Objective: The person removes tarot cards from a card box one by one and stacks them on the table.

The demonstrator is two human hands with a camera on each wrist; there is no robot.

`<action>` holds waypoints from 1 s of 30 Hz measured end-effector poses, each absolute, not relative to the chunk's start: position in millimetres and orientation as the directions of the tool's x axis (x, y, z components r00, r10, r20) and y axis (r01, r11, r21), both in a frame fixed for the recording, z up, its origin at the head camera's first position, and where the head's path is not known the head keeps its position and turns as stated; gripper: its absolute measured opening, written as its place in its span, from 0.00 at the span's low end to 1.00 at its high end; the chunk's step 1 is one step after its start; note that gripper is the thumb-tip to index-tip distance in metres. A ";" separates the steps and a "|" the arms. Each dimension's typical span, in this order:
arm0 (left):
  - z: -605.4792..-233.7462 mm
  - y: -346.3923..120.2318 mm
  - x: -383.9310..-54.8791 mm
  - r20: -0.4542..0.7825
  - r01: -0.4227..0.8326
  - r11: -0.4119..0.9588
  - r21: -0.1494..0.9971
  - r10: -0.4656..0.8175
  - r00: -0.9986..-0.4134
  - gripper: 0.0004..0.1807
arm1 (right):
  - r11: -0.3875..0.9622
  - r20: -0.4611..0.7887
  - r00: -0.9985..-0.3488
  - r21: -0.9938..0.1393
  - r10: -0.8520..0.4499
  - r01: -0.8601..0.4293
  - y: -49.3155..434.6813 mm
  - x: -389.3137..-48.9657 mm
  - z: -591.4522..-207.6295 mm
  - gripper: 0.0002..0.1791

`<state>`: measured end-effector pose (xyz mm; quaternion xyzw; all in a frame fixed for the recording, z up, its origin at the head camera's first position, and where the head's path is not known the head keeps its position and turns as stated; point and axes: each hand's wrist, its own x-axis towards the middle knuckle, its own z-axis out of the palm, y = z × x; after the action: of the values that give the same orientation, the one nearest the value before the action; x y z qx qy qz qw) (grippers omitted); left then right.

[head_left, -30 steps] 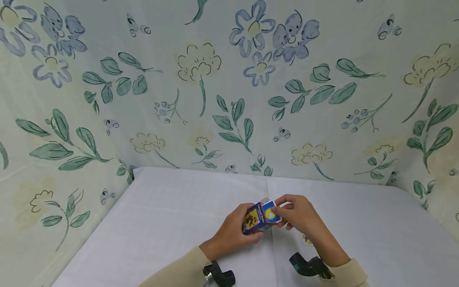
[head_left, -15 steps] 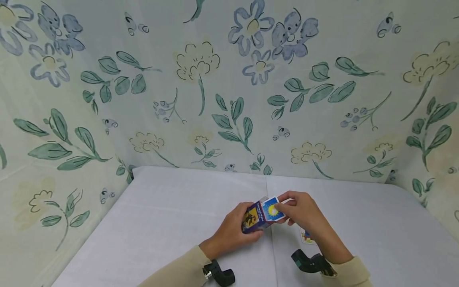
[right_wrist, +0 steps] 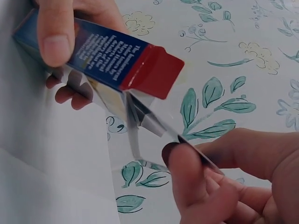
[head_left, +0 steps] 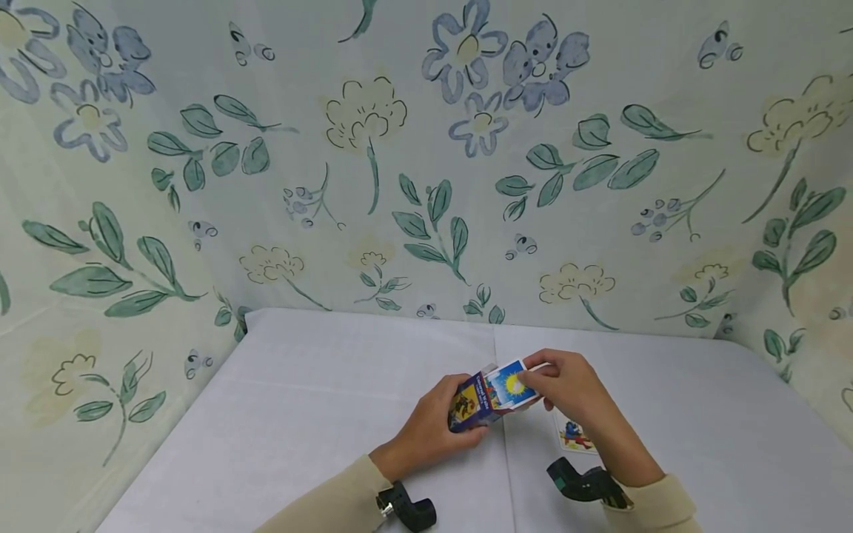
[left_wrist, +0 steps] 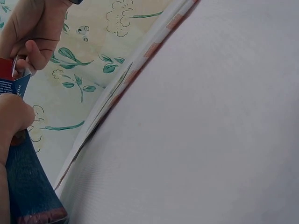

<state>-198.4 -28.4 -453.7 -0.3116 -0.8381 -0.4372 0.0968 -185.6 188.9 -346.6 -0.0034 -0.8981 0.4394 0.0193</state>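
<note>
1. At lower center of the head view, your left hand (head_left: 426,423) holds a purple-blue box (head_left: 469,406), its grip wrapped firmly around it, thumb along the near edge.

2. The box tilts, its open end facing the upper right of the frame; its front bears a yellow panel with a dark figure.

3. Just to the right, your right hand (head_left: 566,381) pinches a blue card (head_left: 512,385) with a yellow sun on it, the grip together on its outer edge. The card sits partly out of the open end; whether other cards lie beneath it, you cannot tell.

4. In the right wrist view, your left thumb lies across the box's blue, white-lettered side at upper left, while a red flap (right_wrist: 159,70) stands open near center and the card shows nearly edge-on.

5. At the left edge of the left wrist view, the box appears below your right hand.

6. Below your right hand in the head view, a loose card (head_left: 574,437) with a multicolored picture lies on the white tabletop (head_left: 333,370), partly covered by your forearm.

7. Black wrist cameras (head_left: 578,485) sit beside your beige sleeves (head_left: 333,496); a floral backdrop (head_left: 373,222) fills the upper frame.
</note>
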 end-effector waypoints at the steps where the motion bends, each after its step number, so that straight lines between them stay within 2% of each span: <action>1: -453.8 -28.4 -198.4 0.433 0.606 0.424 0.673 0.438 -0.788 0.38 | 0.613 0.033 -0.999 -0.790 0.025 -0.011 189.6 -185.7 -346.1 0.18; 13: -452.4 -28.6 -198.1 0.421 0.596 0.429 0.679 0.437 -0.795 0.39 | 0.590 0.044 -0.998 -0.807 0.040 -0.012 196.6 -185.0 -339.8 0.18; 30: -453.7 -29.3 -198.3 0.453 0.625 0.423 0.656 0.443 -0.774 0.39 | 0.603 0.067 -0.994 -0.798 0.085 -0.003 208.3 -183.8 -334.8 0.19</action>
<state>-198.3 -29.3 -453.7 -0.3190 -0.8369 -0.4321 0.1057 -183.8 208.3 -334.8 -0.0229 -0.8940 0.4448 0.0490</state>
